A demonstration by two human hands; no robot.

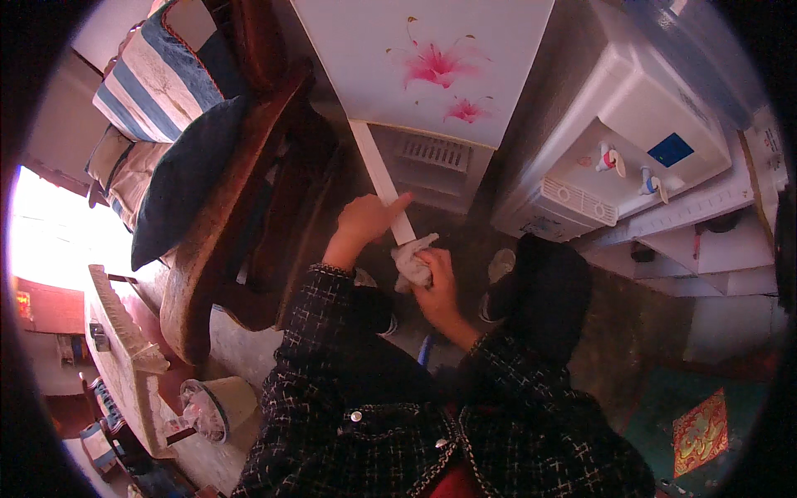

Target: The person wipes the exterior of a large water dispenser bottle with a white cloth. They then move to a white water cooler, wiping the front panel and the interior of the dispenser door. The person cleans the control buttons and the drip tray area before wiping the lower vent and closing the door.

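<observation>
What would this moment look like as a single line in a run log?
left hand: on white door edge | right hand: holding crumpled cloth against edge | white fridge ahead | water dispenser beside

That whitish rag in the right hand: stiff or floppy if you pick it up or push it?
Likely floppy: the cloth bunches in crumpled folds inside the right hand. Probably light, held by the fingers alone. Pushed, it would likely drag and fold rather than slide, pressed against the white strip.

Crumpled soft cloth (413, 259) against a smooth, glossy white fridge door (423, 58); tweed sleeves.
</observation>
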